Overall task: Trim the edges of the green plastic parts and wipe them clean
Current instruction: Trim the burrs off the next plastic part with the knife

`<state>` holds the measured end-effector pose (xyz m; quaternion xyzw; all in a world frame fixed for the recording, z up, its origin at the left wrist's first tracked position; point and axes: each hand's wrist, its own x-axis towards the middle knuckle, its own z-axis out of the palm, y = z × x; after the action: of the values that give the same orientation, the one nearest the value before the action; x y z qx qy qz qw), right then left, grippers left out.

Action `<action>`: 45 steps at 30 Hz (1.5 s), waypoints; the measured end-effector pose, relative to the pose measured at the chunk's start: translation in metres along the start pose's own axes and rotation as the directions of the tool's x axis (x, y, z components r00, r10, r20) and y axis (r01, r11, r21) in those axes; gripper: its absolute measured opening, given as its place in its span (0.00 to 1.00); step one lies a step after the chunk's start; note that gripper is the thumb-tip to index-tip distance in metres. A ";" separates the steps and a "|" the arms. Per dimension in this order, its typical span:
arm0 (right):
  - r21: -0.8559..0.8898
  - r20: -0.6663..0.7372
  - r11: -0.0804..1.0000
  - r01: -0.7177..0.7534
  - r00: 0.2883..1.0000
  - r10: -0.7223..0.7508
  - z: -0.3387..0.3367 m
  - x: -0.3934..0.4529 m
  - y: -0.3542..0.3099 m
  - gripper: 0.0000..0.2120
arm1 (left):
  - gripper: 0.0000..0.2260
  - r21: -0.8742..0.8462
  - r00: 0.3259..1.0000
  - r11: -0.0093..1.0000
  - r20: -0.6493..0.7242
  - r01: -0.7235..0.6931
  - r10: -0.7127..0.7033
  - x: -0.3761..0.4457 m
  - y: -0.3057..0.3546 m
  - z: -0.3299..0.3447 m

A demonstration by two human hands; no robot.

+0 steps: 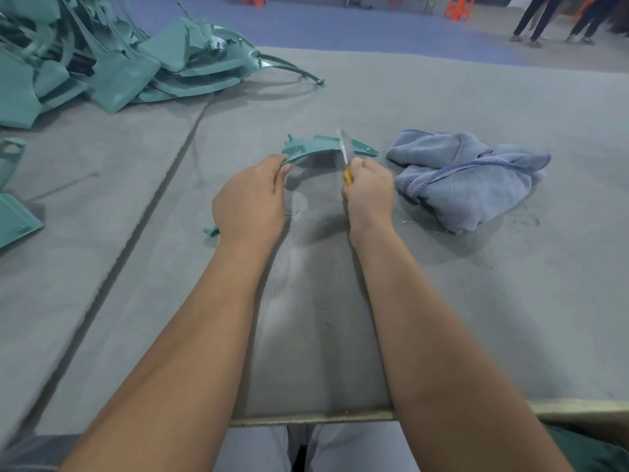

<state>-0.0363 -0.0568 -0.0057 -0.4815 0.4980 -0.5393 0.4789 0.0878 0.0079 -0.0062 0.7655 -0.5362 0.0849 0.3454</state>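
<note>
My left hand (252,195) pinches the near end of one curved green part (323,147), which arcs away between both hands above the grey table (442,301). My right hand (369,192) is fisted around a yellow-handled blade (344,155), its tip against the part. One blue cloth (473,175) lies just right; a heap of green parts (112,59) sits far left.

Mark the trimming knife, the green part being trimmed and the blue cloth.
trimming knife (348,174): head view, yellow handle above the fist.
green part (320,144): head view, middle of its arched top.
blue cloth (476,178): head view, centre fold.
</note>
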 end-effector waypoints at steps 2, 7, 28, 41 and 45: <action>0.068 -0.102 0.998 -0.007 0.995 0.013 -0.003 0.005 0.000 0.21 | 0.14 -0.005 1.000 1.000 -0.006 0.010 -0.010 0.000 -0.001 0.000; -0.255 -0.054 0.963 0.087 0.993 -0.104 0.002 0.002 0.006 0.20 | 0.14 -0.009 1.000 1.000 -0.017 0.012 -0.012 0.001 -0.002 0.000; 0.075 0.040 0.992 -0.101 0.994 0.099 -0.006 0.002 -0.014 0.18 | 0.13 -0.017 0.999 0.999 -0.017 -0.033 0.033 0.000 -0.003 -0.003; 0.413 -0.088 0.911 -0.009 0.995 0.050 -0.014 0.002 -0.020 0.12 | 0.13 -0.029 0.999 0.999 -0.025 -0.037 0.036 -0.001 -0.002 -0.003; 0.178 -0.118 0.983 0.036 0.993 -0.015 -0.016 0.004 -0.018 0.14 | 0.13 -0.027 0.999 0.999 -0.026 -0.026 0.026 -0.001 -0.002 -0.003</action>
<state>-0.0535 -0.0588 0.0115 -0.4104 0.4679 -0.6153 0.4838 0.0901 0.0106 -0.0057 0.7524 -0.5429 0.0916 0.3615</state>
